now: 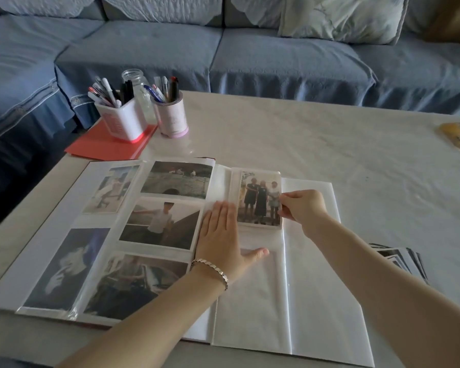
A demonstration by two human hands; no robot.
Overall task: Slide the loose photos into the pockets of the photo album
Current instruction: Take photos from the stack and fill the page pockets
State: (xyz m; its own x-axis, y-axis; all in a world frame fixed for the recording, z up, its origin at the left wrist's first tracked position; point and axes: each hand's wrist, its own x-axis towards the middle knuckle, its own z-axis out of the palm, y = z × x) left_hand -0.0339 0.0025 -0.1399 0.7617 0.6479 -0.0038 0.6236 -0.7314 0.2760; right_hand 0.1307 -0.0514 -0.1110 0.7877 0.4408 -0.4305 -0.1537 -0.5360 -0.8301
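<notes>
Sliding a photo (259, 199) into the top pocket of the photo album's (311, 288) right page; right hand (302, 208) pinches its right edge, left hand (221, 232) lies flat, fingers straight, pressing near the spine. Left page's five pockets look filled; lower right pockets look empty. Loose photos (398, 260) stacked right of album, still to go.

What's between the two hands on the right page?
In the head view, one photo: the left hand lies flat beside its left edge, the right hand pinches its right edge.
</notes>
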